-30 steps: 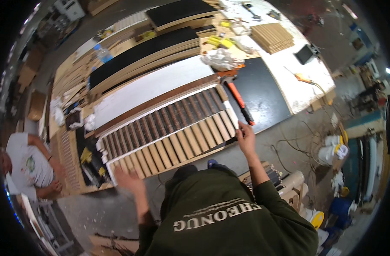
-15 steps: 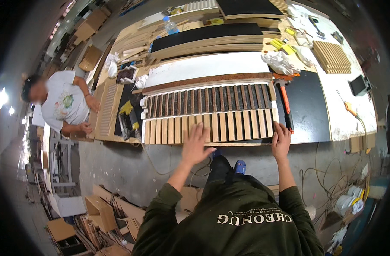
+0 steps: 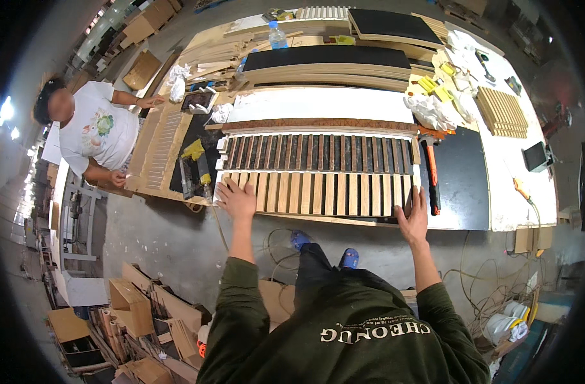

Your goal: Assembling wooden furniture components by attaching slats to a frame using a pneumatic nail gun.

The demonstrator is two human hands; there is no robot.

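Observation:
A slatted wooden panel [image 3: 327, 194], its pale upright strips set side by side with dark gaps, lies along the table's near edge. Behind it, a second row of darker brown strips [image 3: 318, 153] sits in a white-edged frame. My left hand [image 3: 238, 201] rests with fingers spread on the left end of the pale strips. At the opposite end, my right hand [image 3: 413, 219] lies along the corner, thumb apart and fingers stretched out. Neither hand grips anything. Just right of the panel is a hammer [image 3: 432, 174] with an orange and black handle.
A black board [image 3: 462, 179] lies right of the hammer. Stacked black-topped boards [image 3: 327, 64] and a water bottle [image 3: 277, 37] stand at the back. Yellow-handled tools [image 3: 195, 166] lie on the left. A co-worker [image 3: 103, 131] stands at the table's left side, and a cable [image 3: 529, 198] hangs at right.
My left hand has moved left from the middle of the pale strips to their left end. My right hand stays at the right corner. The co-worker's one arm now reaches farther over the table.

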